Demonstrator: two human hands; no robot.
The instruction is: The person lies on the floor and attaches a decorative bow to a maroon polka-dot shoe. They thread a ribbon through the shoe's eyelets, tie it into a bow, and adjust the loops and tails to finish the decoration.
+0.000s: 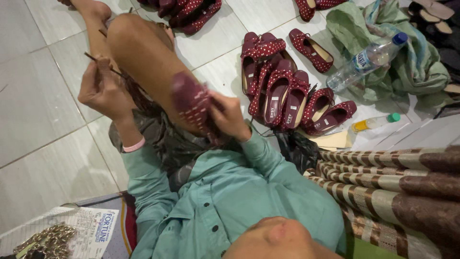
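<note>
My left hand [103, 88] pinches a thin dark stick [98, 60] beside my raised bare knee [139, 48]; a pink band circles that wrist. My right hand [229, 116] grips a maroon shoe with white dots [191, 101], pressed against my shin. The shoe is blurred, and its opening is hidden from view. I sit on a white tiled floor [38, 96] in a teal shirt.
A cluster of maroon dotted shoes [282, 91] lies on the tiles to the right, with more shoes [189, 12] at the top. A clear water bottle [366, 60] rests on green cloth [412, 67]. Nearby are a small yellow bottle [373, 123], striped brown fabric [397, 187] and metal chains [45, 240].
</note>
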